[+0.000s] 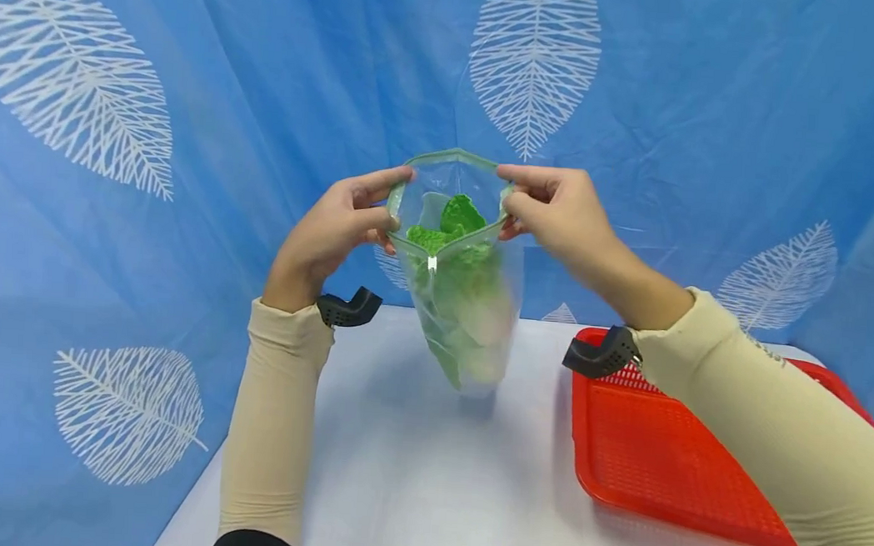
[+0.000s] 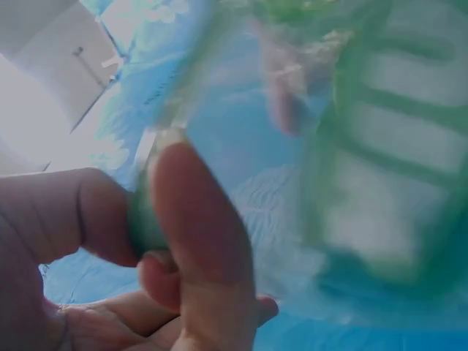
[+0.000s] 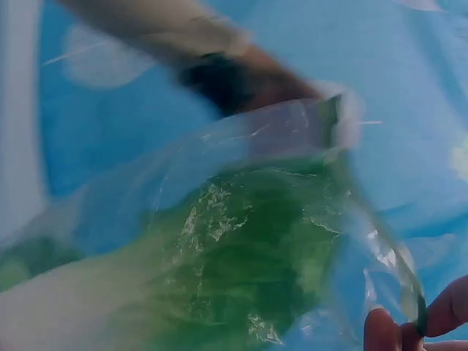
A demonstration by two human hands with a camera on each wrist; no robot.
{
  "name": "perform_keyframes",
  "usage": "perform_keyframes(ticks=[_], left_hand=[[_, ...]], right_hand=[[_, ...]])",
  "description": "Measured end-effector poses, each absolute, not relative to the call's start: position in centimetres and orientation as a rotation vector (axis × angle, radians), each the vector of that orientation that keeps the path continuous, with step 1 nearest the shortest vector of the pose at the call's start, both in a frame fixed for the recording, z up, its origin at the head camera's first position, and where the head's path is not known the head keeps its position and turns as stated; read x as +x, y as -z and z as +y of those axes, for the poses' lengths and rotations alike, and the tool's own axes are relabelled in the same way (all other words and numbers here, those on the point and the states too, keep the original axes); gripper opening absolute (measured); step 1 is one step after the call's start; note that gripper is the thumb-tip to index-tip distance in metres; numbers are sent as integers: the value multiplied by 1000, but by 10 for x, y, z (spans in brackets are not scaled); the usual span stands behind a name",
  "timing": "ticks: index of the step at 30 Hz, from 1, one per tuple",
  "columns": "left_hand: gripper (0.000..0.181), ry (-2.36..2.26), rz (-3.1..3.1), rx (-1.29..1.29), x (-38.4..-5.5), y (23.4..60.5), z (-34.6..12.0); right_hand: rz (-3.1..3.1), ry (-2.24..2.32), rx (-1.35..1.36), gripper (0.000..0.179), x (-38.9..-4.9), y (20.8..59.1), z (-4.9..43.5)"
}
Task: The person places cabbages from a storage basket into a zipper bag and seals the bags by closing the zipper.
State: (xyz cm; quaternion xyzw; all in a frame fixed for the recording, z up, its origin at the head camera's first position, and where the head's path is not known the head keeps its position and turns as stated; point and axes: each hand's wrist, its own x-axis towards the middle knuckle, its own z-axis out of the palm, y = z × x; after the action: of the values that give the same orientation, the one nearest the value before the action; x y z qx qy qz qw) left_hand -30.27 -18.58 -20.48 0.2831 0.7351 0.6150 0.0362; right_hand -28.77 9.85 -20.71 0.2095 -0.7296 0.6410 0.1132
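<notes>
A clear zip bag (image 1: pixel 453 316) with a pale green rim is stretched open in front of me, a small white slider (image 1: pixel 432 263) on its front edge. Inside it are green leafy vegetables (image 1: pixel 461 214), with paler parts lower down. My left hand (image 1: pixel 334 229) pinches the left side of the rim between thumb and fingers. On the opposite side, my right hand (image 1: pixel 561 210) pinches the rim the same way. The left wrist view shows the thumb (image 2: pixel 205 219) against the green edge; printed green lines on the bag are blurred. Whether the bag's bottom touches the table I cannot tell.
A red plastic basket (image 1: pixel 584 449) lies on the white table (image 1: pixel 409 488) at the right, partly under my right forearm. Behind the table hangs a blue cloth (image 1: pixel 329 66) with white leaf prints. Each wrist wears a black camera mount (image 1: pixel 348 308).
</notes>
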Motion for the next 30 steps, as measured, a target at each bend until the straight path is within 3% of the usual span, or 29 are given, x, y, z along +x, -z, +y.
perform_keyframes(ticks=[10, 21, 30], left_hand=[[69, -1756, 2387, 852, -304, 194, -192], [73, -1508, 2544, 803, -296, 183, -168], [68, -1629, 2639, 754, -270, 167, -227]], right_hand=[[-2134, -1879, 653, 46, -295, 216, 92], [-1946, -2104, 759, 47, -297, 236, 29], [-1474, -2635, 711, 46, -290, 248, -48]])
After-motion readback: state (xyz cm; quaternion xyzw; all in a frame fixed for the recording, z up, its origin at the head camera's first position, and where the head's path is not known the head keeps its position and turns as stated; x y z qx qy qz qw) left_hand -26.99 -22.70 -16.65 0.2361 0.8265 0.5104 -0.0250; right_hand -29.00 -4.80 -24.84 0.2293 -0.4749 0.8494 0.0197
